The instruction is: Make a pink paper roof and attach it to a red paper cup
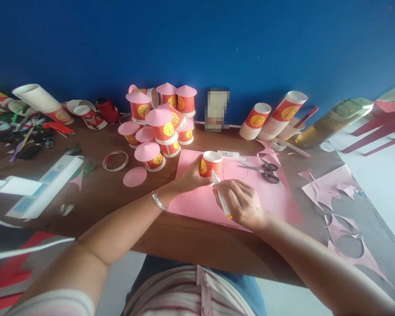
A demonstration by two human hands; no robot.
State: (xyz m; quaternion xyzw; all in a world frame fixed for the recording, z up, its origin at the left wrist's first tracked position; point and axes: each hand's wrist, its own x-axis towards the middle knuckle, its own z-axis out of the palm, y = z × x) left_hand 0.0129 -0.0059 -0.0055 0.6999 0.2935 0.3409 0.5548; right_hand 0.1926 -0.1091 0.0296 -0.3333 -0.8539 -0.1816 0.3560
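Near the middle of the pink paper sheet (197, 204), my left hand (192, 177) is wrapped around the side of a red paper cup (211, 164) with a yellow emblem. Its white rim faces up. A slim white glue tube (223, 199) with a pointed tip and an orange end is gripped in my right hand (242, 202). The tip is close to the cup's lower front; whether it touches cannot be made out. Scissors (266, 171) with dark handles lie partly spread on the sheet, right of the cup. Behind the cup lies a white tube (228, 153).
Left of the sheet stand several red cups with pink paper cones (147, 151), plus a flat pink disc (134, 177) and a cup ring (115, 161). Stacked cups (285, 114) and a bottle (332, 123) are at back right. A power strip (46, 188) sits left; paper scraps (345, 239) lie right.
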